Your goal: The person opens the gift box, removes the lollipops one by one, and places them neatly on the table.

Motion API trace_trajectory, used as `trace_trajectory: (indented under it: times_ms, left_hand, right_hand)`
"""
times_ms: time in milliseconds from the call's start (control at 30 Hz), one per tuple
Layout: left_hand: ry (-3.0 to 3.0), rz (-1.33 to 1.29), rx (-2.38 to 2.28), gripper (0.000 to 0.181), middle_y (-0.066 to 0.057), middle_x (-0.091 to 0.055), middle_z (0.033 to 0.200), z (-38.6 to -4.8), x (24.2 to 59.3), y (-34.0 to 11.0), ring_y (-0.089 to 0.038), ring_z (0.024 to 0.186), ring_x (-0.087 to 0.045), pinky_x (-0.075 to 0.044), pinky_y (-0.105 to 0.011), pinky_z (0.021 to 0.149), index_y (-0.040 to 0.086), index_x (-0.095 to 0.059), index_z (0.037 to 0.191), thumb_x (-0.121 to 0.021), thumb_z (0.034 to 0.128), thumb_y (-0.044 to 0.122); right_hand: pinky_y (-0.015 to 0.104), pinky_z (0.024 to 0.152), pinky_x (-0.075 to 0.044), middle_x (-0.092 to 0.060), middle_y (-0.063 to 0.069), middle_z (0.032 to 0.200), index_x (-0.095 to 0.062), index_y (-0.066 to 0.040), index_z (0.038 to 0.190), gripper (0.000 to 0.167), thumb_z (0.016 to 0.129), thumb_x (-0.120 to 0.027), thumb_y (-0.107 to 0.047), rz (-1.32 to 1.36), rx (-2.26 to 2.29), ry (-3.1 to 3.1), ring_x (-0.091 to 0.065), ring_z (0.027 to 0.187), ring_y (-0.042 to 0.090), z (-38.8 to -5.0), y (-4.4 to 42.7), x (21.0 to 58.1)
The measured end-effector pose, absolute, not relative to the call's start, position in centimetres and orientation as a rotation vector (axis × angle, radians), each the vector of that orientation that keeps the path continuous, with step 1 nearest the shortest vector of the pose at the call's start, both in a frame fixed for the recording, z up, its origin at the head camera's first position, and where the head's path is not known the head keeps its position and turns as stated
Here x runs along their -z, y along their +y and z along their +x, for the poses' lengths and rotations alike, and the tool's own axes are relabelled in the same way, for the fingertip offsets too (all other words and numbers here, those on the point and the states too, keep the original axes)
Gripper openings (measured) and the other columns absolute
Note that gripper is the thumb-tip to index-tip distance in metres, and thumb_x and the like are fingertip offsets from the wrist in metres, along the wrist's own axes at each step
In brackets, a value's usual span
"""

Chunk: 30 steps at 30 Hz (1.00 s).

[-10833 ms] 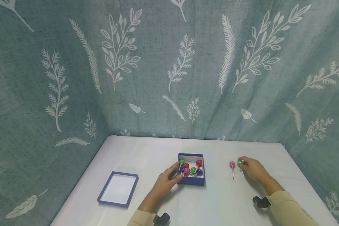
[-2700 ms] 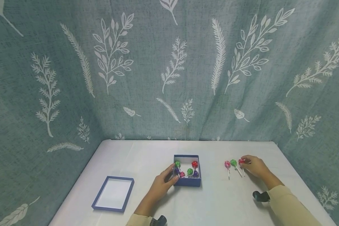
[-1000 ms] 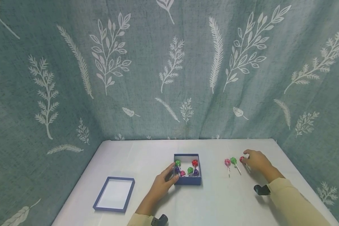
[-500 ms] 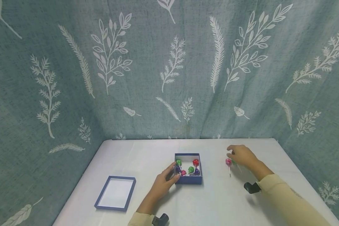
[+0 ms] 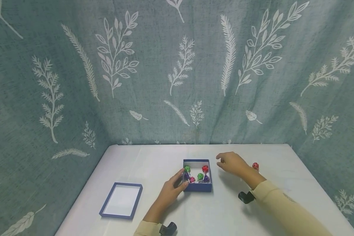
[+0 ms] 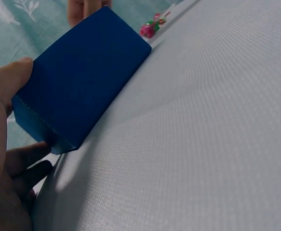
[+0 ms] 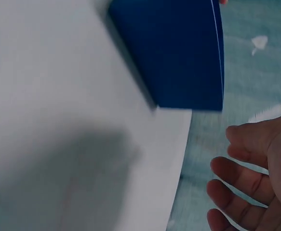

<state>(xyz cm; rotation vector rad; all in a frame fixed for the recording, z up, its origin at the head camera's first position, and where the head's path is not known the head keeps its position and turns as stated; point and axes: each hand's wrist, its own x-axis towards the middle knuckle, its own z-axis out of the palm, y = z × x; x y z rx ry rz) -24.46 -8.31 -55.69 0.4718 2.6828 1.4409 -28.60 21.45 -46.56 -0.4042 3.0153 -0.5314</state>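
We had the box [image 5: 198, 187] near the middle of the table [image 5: 162, 155], with our left hand [image 5: 168, 192] gripping its left side, thumb at the near corner and fingers along the wall. Our right hand [image 5: 234, 164] hung just to the right of the box, half curled, thumb and fingers apart, holding nothing. Inside lay green lollipops [image 5: 200, 176], a red one [image 5: 205, 168], a pink one [image 5: 192, 179] and purple ones [image 5: 206, 179]. We judged it best to steady the box lightly, without squeezing its walls, and to bring the right hand in from above, over the rim, pinching a single head so that neighbouring sticks would not catch. A loose red lollipop [image 5: 255, 166] lay well to the right on the table; loose pink and green ones [image 6: 150, 30] showed in the left wrist view. The lid [image 5: 121, 200] lay to the left. Half a second earlier our right hand was above those loose lollipops; it had since crossed toward the box, uncovering the red, while left hand and box matched. Against the first frame, the box held fewer, and the loose red was new.
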Motion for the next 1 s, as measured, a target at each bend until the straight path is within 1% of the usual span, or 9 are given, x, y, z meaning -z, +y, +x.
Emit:
trace_trajectory:
  times_ms: [133, 300, 400, 567, 700, 767, 833, 933, 1000]
  left_hand:
    - [2.686, 0.473, -1.436, 0.065, -0.006, -0.048, 0.146, -24.5, 55.5, -8.4, -0.033, 0.139, -0.035, -0.025, -0.06, 0.11, 0.033, -0.038, 0.15, -0.056, 0.092, 0.058]
    - [2.689, 0.464, -1.436, 0.066, -0.007, -0.048, 0.146, -24.7, 55.5, -8.4, -0.034, 0.139, -0.035, -0.025, -0.061, 0.11, 0.033, -0.039, 0.15, -0.056, 0.0913, 0.059]
    - [2.694, 0.476, -1.439, 0.066, -0.007, -0.049, 0.145, -24.8, 55.6, -8.5, -0.035, 0.138, -0.036, -0.026, -0.062, 0.109, 0.034, -0.039, 0.15, -0.056, 0.0913, 0.059]
    - [2.695, 0.5, -1.436, 0.065, -0.008, -0.051, 0.143, -24.8, 55.9, -8.7, -0.036, 0.137, -0.037, -0.027, -0.062, 0.108, 0.035, -0.039, 0.149, -0.056, 0.091, 0.059]
    - [2.682, 0.522, -1.456, 0.065, -0.007, -0.05, 0.144, -25.0, 55.9, -8.6, -0.036, 0.137, -0.037, -0.026, -0.063, 0.108, 0.036, -0.038, 0.149, -0.056, 0.0912, 0.059]
    - [2.676, 0.526, -1.456, 0.065, -0.008, -0.05, 0.144, -25.0, 56.0, -8.6, -0.037, 0.137, -0.037, -0.027, -0.064, 0.108, 0.035, -0.038, 0.15, -0.056, 0.0915, 0.059]
    - [2.666, 0.515, -1.448, 0.066, -0.008, -0.049, 0.144, -24.8, 56.0, -8.6, -0.036, 0.137, -0.036, -0.026, -0.064, 0.108, 0.036, -0.037, 0.15, -0.056, 0.0913, 0.059]
    - [2.66, 0.492, -1.441, 0.067, -0.007, -0.048, 0.145, -24.6, 56.0, -8.6, -0.035, 0.138, -0.035, -0.026, -0.063, 0.108, 0.036, -0.037, 0.15, -0.056, 0.0907, 0.06]
    - [2.658, 0.485, -1.444, 0.067, -0.007, -0.048, 0.145, -24.5, 55.8, -8.6, -0.034, 0.138, -0.035, -0.025, -0.062, 0.109, 0.036, -0.037, 0.15, -0.056, 0.0906, 0.06]
  right_hand:
    - [0.04, 0.073, -0.054, -0.067, 0.0, 0.09, -0.069, -0.01, 0.116, 0.027, 0.092, -0.067, -0.023, -0.439, 0.508, 3.021, -0.063, 0.081, 0.018, -28.9, 19.4, 46.6]
    - [0.045, 0.087, -0.052, -0.069, 0.0, 0.096, -0.071, -0.011, 0.114, 0.026, 0.091, -0.068, -0.022, -0.476, 0.546, 3.07, -0.064, 0.096, 0.023, -29.1, 16.7, 46.7]
    - [0.044, 0.092, -0.05, -0.07, 0.0, 0.102, -0.071, -0.012, 0.114, 0.025, 0.091, -0.069, -0.022, -0.506, 0.575, 3.109, -0.063, 0.102, 0.023, -29.2, 15.3, 47.0]
    - [0.042, 0.089, -0.052, -0.071, 0.0, 0.102, -0.071, -0.012, 0.115, 0.025, 0.092, -0.067, -0.021, -0.624, 0.627, 3.115, -0.066, 0.099, 0.021, -29.2, 13.5, 47.5]
    - [0.037, 0.078, -0.055, -0.072, 0.0, 0.099, -0.07, -0.012, 0.117, 0.025, 0.094, -0.064, -0.021, -0.669, 0.659, 3.088, -0.068, 0.086, 0.017, -29.3, 12.3, 48.1]
    - [0.037, 0.076, -0.056, -0.072, 0.001, 0.101, -0.069, -0.013, 0.118, 0.026, 0.095, -0.063, -0.023, -0.66, 0.657, 3.065, -0.068, 0.085, 0.017, -29.4, 11.7, 48.4]
    - [0.038, 0.078, -0.056, -0.072, 0.001, 0.103, -0.069, -0.012, 0.119, 0.028, 0.095, -0.061, -0.026, -0.638, 0.662, 3.032, -0.069, 0.088, 0.018, -29.4, 11.1, 48.8]
    - [0.042, 0.085, -0.055, -0.072, -0.001, 0.104, -0.07, -0.014, 0.118, 0.03, 0.095, -0.06, -0.031, -0.613, 0.643, 3.008, -0.068, 0.096, 0.021, -29.5, 10.3, 49.3]
    - [0.044, 0.087, -0.054, -0.072, -0.002, 0.103, -0.07, -0.015, 0.117, 0.03, 0.095, -0.06, -0.033, -0.594, 0.633, 3.003, -0.068, 0.098, 0.022, -29.5, 9.9, 49.6]
